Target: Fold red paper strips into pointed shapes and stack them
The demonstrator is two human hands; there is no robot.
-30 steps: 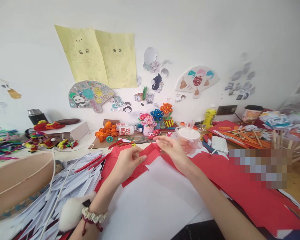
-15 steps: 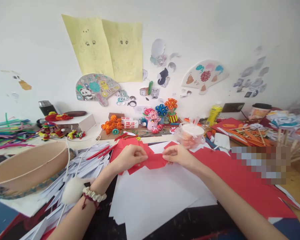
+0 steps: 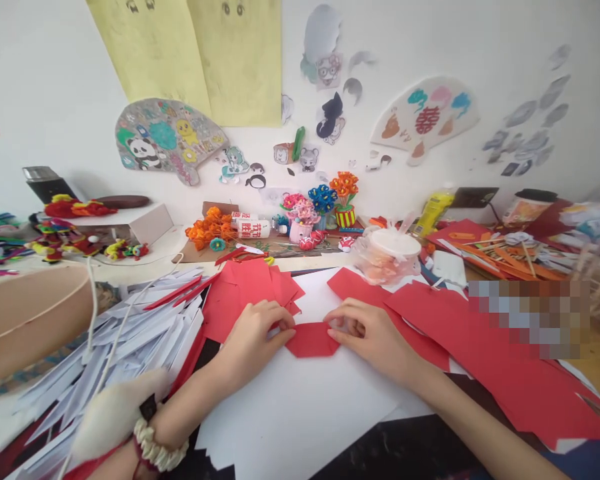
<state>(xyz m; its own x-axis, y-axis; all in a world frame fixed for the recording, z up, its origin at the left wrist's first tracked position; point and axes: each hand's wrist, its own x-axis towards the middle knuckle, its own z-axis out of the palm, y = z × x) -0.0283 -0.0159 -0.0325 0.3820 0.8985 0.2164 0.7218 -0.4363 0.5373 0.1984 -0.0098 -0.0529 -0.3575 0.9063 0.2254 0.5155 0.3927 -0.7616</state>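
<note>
A small folded piece of red paper (image 3: 311, 339) lies on a white sheet (image 3: 300, 407) in front of me. My left hand (image 3: 254, 335) presses its left end with curled fingers. At the right end, my right hand (image 3: 367, 333) pinches the fold, fingers bent together. A stack of red paper squares (image 3: 245, 287) sits just beyond my left hand.
Large red sheets (image 3: 480, 347) spread to the right. White paper strips (image 3: 130, 340) pile up at the left beside a tan bowl (image 3: 25, 313). Behind stand a lidded plastic cup (image 3: 387, 253), a glue bottle (image 3: 253, 229), pipe-cleaner flowers (image 3: 325, 200) and a yellow bottle (image 3: 433, 212).
Both hands brought the red paper down from the air onto the white sheet and now press it flat. My view tilted downward.
</note>
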